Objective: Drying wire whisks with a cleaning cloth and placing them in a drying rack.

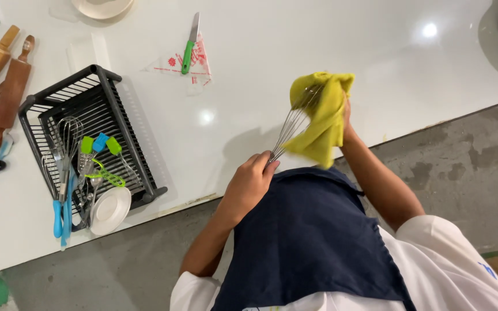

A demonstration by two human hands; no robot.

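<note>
My left hand (249, 184) grips the handle of a metal wire whisk (290, 128), holding it up in front of my navy apron (312, 230). Its wires point up and to the right. A yellow cloth (324, 112) is wrapped over the whisk's head. My right hand (347, 118) sits behind the cloth and presses it around the wires; most of that hand is hidden by the fabric. Both hands hover over the near edge of the white table (260, 69).
A black dish rack (110, 92) at the left holds whisks, spatulas, blue-handled utensils and a small white dish (110, 208). Wooden rolling pins (7, 75) lie at far left. A green-handled knife (189, 49) rests on a clear piping bag. Grey concrete floor lies to the right.
</note>
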